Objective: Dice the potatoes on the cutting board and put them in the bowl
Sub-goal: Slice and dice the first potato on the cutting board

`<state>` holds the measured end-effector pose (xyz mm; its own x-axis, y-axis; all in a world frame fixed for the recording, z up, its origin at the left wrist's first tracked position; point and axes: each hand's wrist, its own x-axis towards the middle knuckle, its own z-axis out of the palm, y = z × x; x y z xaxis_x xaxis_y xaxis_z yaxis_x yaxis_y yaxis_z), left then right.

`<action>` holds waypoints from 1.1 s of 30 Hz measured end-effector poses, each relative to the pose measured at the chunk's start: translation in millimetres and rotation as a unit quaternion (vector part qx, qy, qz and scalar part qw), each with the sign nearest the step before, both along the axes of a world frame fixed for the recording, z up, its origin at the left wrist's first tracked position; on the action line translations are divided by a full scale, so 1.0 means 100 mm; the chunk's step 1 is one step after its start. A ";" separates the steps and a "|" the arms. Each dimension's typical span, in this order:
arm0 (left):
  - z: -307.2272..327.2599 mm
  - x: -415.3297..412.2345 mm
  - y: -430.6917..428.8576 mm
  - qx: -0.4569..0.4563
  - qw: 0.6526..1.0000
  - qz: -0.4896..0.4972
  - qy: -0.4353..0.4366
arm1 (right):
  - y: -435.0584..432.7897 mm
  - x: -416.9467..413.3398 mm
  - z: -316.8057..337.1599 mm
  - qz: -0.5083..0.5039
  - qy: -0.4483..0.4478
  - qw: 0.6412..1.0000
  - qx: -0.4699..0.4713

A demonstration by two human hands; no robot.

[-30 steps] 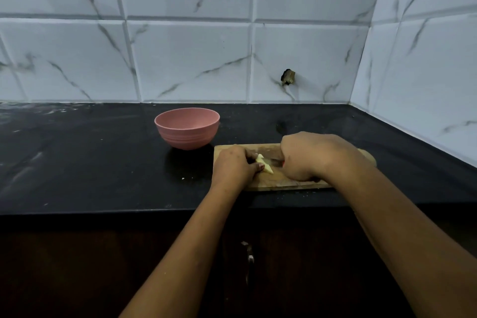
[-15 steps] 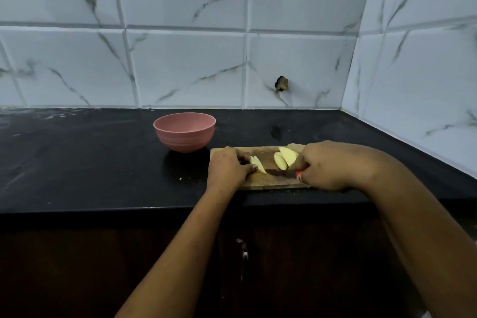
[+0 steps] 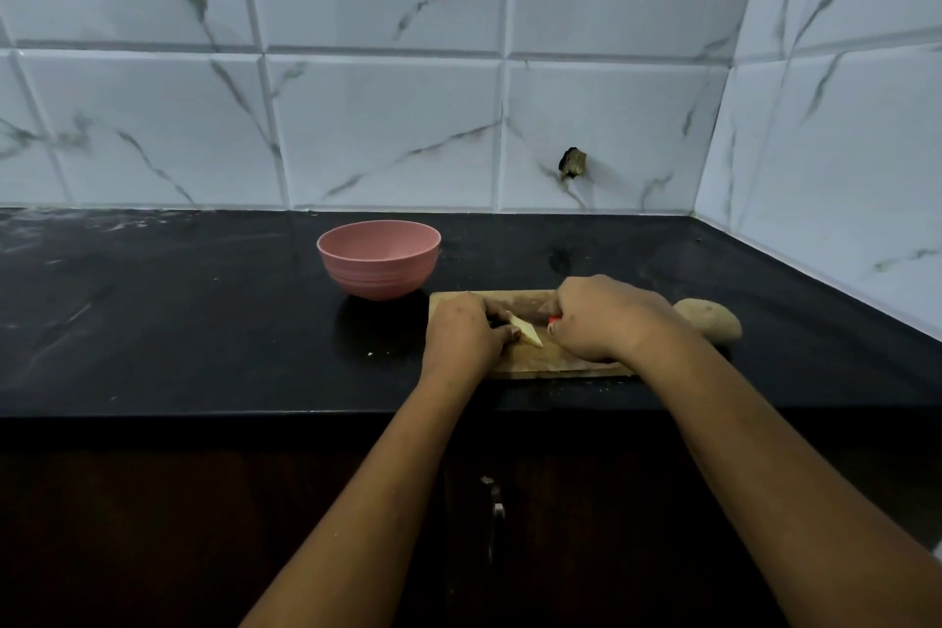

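One pink bowl (image 3: 378, 260) is sitting on the black counter (image 3: 153, 311), just left of the wooden cutting board (image 3: 560, 365) and a little behind it. On the board, the left hand (image 3: 466, 334) is pinching a pale potato wedge (image 3: 527, 334) with curled fingers. The right hand (image 3: 606, 321) is gripping a red handle (image 3: 554, 320) beside the wedge, its blade hidden. A whole unpeeled potato (image 3: 711, 319) is lying at the board's right end.

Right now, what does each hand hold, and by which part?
Left hand pinches the pale potato piece at its left end. Right hand grips a red handle, probably a knife's; nothing more of it shows.
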<state>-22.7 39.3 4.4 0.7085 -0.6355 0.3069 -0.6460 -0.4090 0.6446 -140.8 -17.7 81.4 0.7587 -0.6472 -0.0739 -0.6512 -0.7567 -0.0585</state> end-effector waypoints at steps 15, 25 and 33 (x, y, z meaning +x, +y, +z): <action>-0.01 0.03 -0.03 0.030 0.999 0.009 -0.044 | 0.09 -0.28 -0.04 0.038 0.048 0.996 -0.064; 0.00 0.00 0.03 0.009 1.000 0.001 -0.018 | 0.17 -0.70 -0.10 0.037 0.043 0.998 -0.031; -0.01 -0.11 -0.13 0.031 0.999 0.012 -0.031 | -0.16 -0.73 -0.20 0.002 -0.127 0.991 0.034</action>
<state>-33.6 26.4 3.3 0.7042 -0.6378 0.3118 -0.6740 -0.4626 0.5759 -214.2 -33.6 61.9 0.7614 -0.6437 0.0770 -0.6053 -0.7484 -0.2712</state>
